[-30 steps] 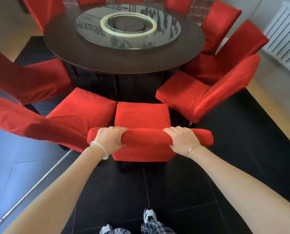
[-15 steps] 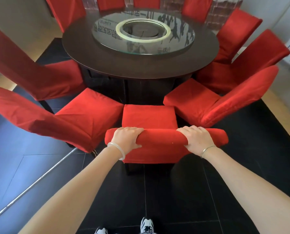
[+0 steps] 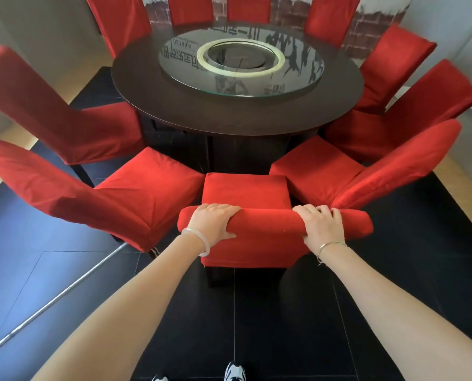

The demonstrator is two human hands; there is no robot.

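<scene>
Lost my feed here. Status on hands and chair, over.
Left hand and right hand grip chair by backrest. Facing round table. Left neighbour chair, right neighbour chair tight alongside.

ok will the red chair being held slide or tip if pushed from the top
The chair probably slides: the floor tiles look smooth. Gripped high on its backrest by left hand and right hand, it could tip forward. Its cover may shift.

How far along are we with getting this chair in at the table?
Done: the neighbouring chairs stand around the round table. In hand: left hand and right hand grip the middle chair by its backrest. Left: its seat lies short of the tabletop edge, so probably a last push, then release.
</scene>
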